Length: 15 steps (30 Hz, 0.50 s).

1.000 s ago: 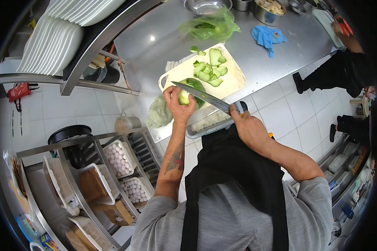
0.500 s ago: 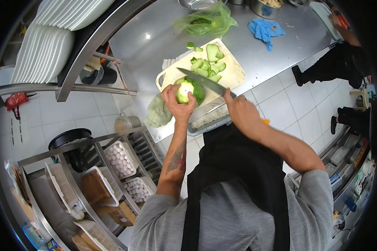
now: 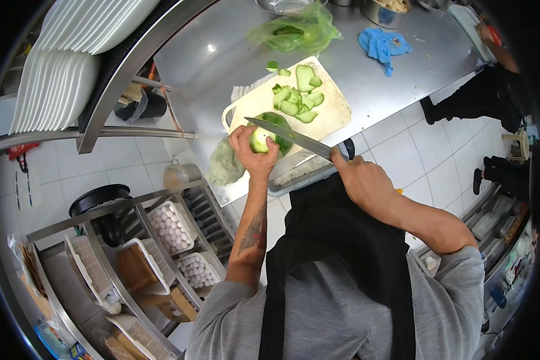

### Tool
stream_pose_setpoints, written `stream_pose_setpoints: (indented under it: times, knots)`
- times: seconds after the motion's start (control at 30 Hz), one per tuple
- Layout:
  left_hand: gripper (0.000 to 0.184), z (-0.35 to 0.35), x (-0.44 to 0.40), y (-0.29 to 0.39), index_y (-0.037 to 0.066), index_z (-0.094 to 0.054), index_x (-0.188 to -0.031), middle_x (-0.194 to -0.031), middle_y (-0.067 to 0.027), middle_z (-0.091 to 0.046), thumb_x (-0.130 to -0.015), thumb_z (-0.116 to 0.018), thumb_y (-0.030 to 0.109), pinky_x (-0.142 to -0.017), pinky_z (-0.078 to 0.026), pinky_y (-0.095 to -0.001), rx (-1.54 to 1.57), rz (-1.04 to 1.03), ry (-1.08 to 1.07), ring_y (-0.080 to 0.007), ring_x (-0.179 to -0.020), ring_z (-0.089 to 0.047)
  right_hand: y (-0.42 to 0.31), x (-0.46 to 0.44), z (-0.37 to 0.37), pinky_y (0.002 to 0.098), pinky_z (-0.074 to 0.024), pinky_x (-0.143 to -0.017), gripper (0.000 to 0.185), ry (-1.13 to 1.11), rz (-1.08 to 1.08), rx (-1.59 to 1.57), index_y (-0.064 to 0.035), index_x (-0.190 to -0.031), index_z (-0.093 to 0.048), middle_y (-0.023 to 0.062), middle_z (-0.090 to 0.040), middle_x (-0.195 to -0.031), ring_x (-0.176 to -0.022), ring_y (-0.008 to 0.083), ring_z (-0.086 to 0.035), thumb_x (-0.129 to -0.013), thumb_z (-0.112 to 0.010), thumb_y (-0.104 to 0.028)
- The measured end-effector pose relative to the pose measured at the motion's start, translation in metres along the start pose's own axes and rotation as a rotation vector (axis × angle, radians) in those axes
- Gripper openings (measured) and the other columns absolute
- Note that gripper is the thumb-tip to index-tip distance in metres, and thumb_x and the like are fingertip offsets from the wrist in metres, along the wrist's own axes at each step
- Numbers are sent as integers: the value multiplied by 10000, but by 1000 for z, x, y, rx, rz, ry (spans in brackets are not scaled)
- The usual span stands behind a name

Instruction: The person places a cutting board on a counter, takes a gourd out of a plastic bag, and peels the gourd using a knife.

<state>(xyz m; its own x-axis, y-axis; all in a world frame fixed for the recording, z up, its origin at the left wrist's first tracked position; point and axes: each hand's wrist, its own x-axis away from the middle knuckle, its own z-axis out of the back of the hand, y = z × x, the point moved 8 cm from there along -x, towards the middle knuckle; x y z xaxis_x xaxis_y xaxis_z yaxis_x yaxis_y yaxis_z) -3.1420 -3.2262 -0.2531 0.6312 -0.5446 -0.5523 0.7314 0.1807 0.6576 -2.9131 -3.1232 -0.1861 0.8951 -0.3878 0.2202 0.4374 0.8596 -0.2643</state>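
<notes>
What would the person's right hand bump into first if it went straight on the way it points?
Most likely the partly peeled green vegetable: the knife in the right hand points across it. Depth is hard to judge, so the cutting board could come first.

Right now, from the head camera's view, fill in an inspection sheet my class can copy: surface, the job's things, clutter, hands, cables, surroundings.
Surface: steel table, with a cream cutting board on it.
Job's things: partly peeled green vegetable; pale green cut pieces on the board; knife, blade across the vegetable.
Clutter: green plastic bag and blue cloth beyond the board.
Hands: left hand holds the vegetable; right hand grips the knife.
Cables: nothing seen on the table; far lower right too small to tell.
Surroundings: stacked white plates at upper left; another person in dark trousers at right.
</notes>
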Motion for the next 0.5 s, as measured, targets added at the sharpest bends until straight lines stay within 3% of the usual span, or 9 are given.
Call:
stream_pose_setpoints:
  times: [0.27,0.37,0.43,0.5]
  knots:
    - [431,0,0,-1,14,-599,-1111,-1098,-194,-551,-706,-717,101,-935,-463,-453,-5,-23,31,-358,-1055,-546,-5,-4,-3,331,-555,-467,533,29,8,166,-10,-1400,-488,139,-630,-751,-621,253,-710,-878,-575,-83]
    - [419,0,1,0,17,-602,-1103,-1099,-193,-551,-709,-714,104,-939,-460,-453,-9,-11,7,-356,-1060,-545,1,-28,-17,352,-569,-500,504,61,14,99,11,-1376,-487,142,-649,-769,-643,271,-714,-886,-567,-76]
    - [409,0,1,1,19,-606,-1096,-1099,-190,-552,-710,-709,104,-945,-455,-457,-21,-29,2,-352,-1060,-541,19,-59,-37,424,-577,-570,555,50,-35,-54,31,-1424,-423,221,-652,-790,-690,346,-709,-882,-532,-16]
    - [405,0,0,3,20,-607,-1095,-1096,-188,-551,-710,-705,102,-949,-452,-457,-8,-27,7,-349,-1062,-538,22,-67,-30,437,-579,-590,537,42,-30,-69,32,-1409,-429,227,-659,-801,-706,361,-709,-884,-530,-12]
